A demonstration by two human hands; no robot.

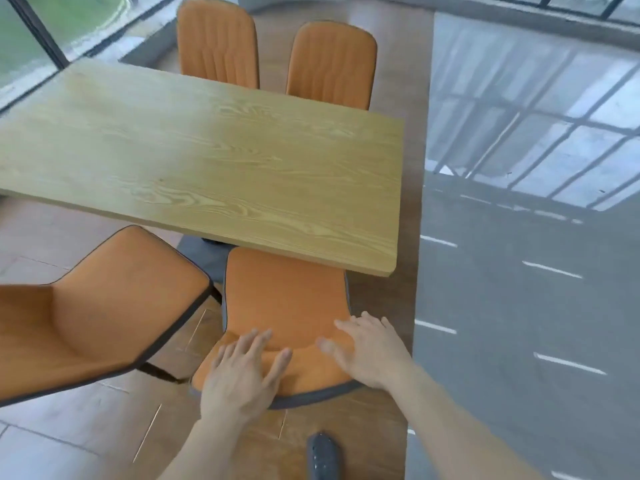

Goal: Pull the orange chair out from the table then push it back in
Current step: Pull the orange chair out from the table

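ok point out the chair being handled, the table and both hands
orange chair [287, 299]: head view, seat
table [207, 157]: head view, bare top
left hand [239, 379]: head view, back
right hand [370, 351]: head view, back

Brown wood-look floor beside a glossy grey floor strip with white dashes, mirroring window grids. Pale wood-grain surface in the middle. Dark-framed windows far left, greenery outside. Soft daylight throughout

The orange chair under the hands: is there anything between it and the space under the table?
Nothing visible blocks it. Both hands, left and right, are open over the orange chair, whose seat front already sits under the table edge. The neighbouring chair stands apart, to the left.
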